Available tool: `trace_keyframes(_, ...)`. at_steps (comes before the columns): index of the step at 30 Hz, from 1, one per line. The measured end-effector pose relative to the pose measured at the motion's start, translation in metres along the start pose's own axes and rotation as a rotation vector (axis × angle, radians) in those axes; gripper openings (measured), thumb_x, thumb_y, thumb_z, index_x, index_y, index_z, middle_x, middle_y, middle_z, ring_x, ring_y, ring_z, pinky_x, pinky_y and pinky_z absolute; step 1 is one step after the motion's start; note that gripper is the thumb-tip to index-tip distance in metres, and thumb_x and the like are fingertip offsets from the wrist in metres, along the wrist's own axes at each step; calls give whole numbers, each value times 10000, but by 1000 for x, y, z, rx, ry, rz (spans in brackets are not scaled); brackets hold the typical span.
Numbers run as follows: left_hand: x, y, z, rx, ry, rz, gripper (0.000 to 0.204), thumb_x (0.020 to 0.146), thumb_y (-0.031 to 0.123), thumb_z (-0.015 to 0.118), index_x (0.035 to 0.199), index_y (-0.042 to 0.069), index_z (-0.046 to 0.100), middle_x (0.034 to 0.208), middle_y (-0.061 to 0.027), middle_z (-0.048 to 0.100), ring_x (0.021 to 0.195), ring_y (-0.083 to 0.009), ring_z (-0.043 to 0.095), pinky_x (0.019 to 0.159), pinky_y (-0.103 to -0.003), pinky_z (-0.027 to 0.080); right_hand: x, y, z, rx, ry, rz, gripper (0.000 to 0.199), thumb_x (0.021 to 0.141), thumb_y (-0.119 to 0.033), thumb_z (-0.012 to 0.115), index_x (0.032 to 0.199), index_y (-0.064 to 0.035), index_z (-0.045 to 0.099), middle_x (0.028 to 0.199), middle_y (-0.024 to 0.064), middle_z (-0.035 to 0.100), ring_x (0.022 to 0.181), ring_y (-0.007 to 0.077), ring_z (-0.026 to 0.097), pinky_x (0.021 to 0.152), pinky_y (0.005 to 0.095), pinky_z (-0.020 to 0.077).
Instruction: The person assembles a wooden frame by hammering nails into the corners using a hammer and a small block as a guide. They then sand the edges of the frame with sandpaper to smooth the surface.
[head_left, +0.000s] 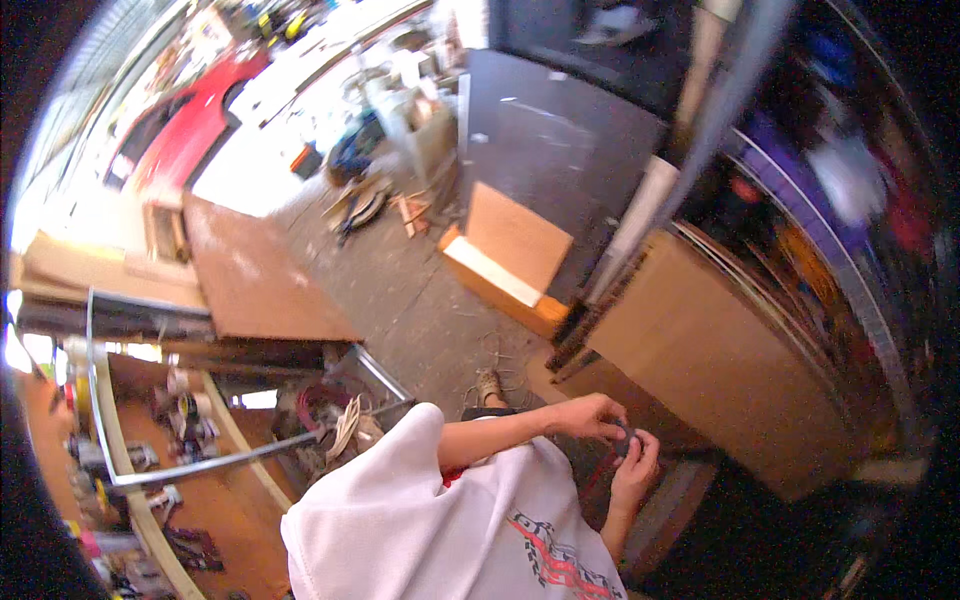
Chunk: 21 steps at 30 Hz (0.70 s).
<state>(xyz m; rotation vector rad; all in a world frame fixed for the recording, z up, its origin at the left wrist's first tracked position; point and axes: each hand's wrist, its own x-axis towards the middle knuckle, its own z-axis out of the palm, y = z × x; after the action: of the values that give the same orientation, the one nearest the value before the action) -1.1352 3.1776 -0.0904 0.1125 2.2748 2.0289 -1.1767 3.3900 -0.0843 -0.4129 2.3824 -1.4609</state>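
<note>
Both my hands are close together in front of my white shirt (380,510). My left hand (588,416) has its fingertips closed on a small dark grey object (625,438), whose kind I cannot make out. Its other side is gripped by my right hand (636,470), thumb and fingers bent round it. A thin red strip or cord (597,478) shows just below the hands, partly hidden; whether it joins the dark object I cannot tell.
To the right, large brown boards (720,350) lean in a stack. Ahead, an orange-edged box (505,280) stands by a dark panel (560,140). At left are a brown sheet (250,275), a metal frame (230,468) and shelves of tools. A red car (190,125) is farther back.
</note>
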Motion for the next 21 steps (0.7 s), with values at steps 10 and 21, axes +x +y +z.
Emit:
trace_keyframes(10, -206, 3, -239, -229, 703, -273, 263, 951, 274, 785, 1019, 20, 766, 831, -23, 742, 761, -93, 642, 674, -308, 519, 88, -190, 277, 269, -686, -8, 159, 1036, -153, 673, 1048, 6, 671, 834, 6, 669, 617, 93, 622, 572, 240, 481)
trace_keyframes(21, -371, -5, -331, -466, 1663, -276, 219, 1062, 223, 638, 1008, 27, 721, 870, -41, 739, 825, -123, 698, 753, -295, 560, 130, -326, 499, 323, -1055, -94, 163, 1051, -150, 651, 1038, 12, 660, 813, 27, 670, 568, 110, 629, 524, 254, 481)
